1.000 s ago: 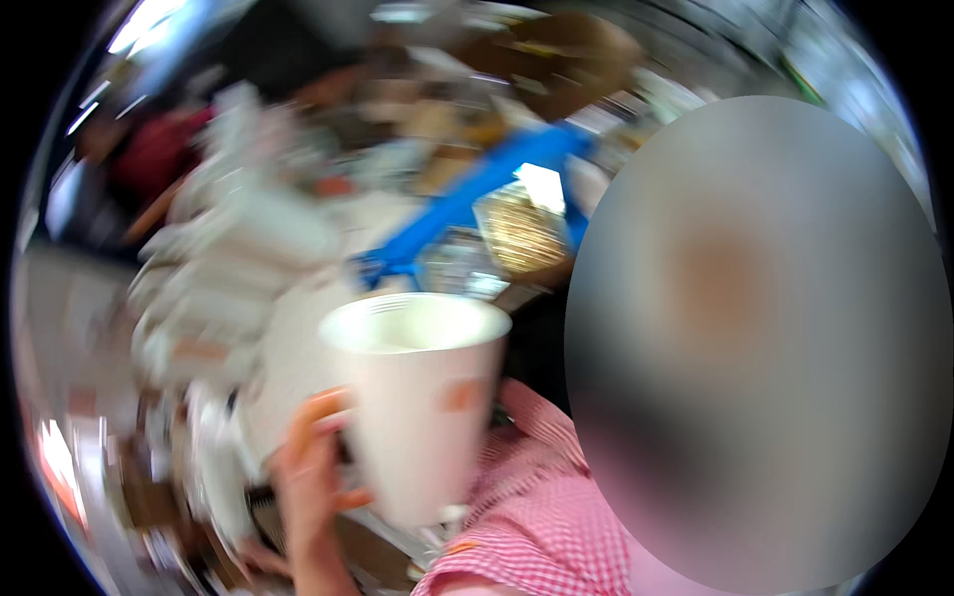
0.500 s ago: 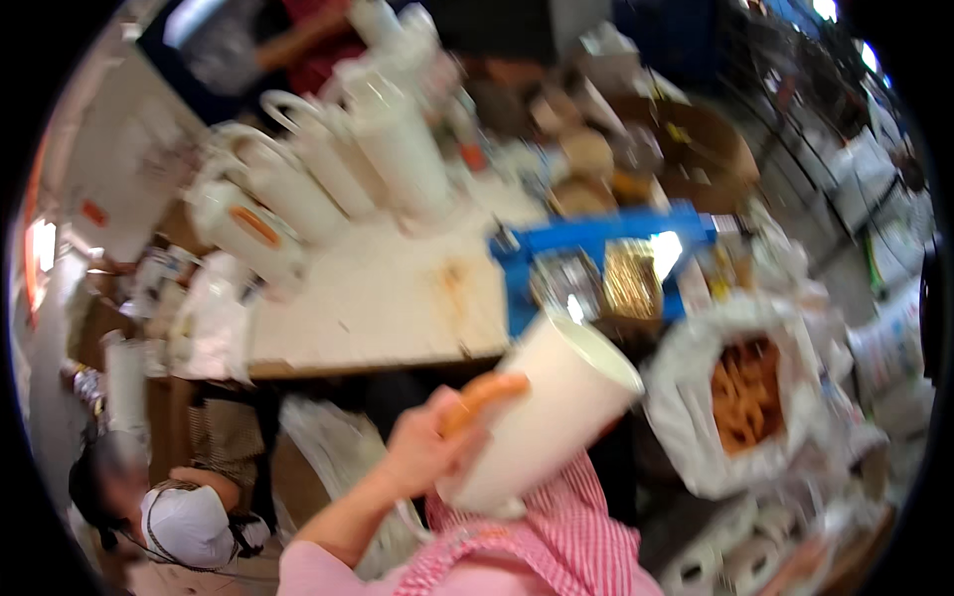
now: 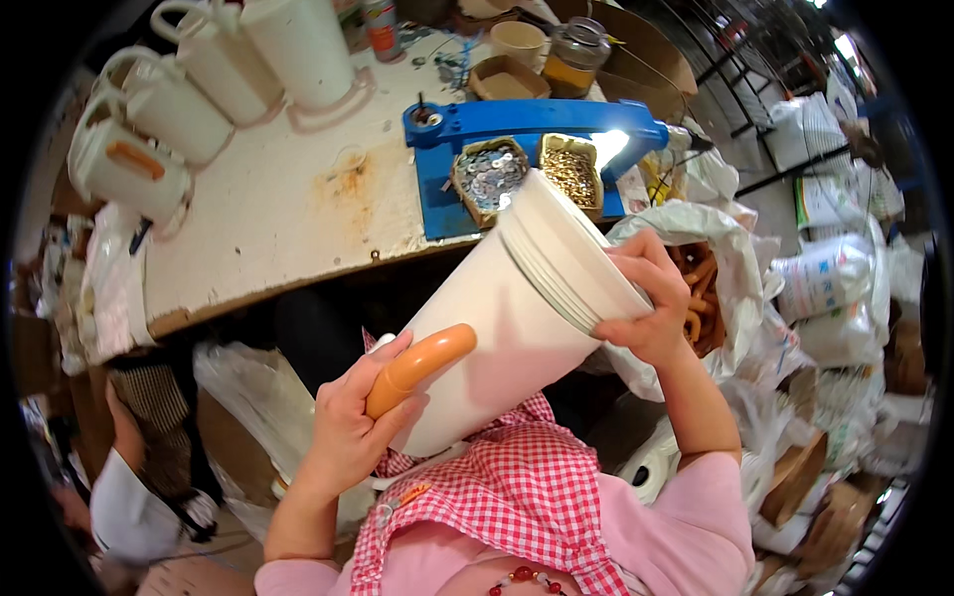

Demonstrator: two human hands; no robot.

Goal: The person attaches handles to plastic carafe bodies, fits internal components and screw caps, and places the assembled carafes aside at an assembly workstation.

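A tall white cylindrical container (image 3: 487, 328) lies tilted across the front of my body, its ridged end up to the right. My left hand (image 3: 353, 412) is closed around an orange curved handle (image 3: 422, 370) against its side; whether the handle is fixed to it I cannot tell. At the upper end, my right hand (image 3: 651, 303) grips a white ridged lid-like piece (image 3: 566, 253), thumb below and fingers over the far edge. The container's lower end is partly hidden by my left hand.
White jugs (image 3: 298, 50) stand at the table's (image 3: 268, 228) far left. A blue metal press (image 3: 527, 121) holds trays of silver washers (image 3: 492, 177) and brass-coloured parts (image 3: 568, 174). Right of it sits a bag (image 3: 740, 288) of orange handles. Another person's arm (image 3: 124, 432) shows at the left.
My right hand has come into view and taken hold of the container's upper end, where an open mouth showed before. The view has shifted, and the table now sits farther left and higher.
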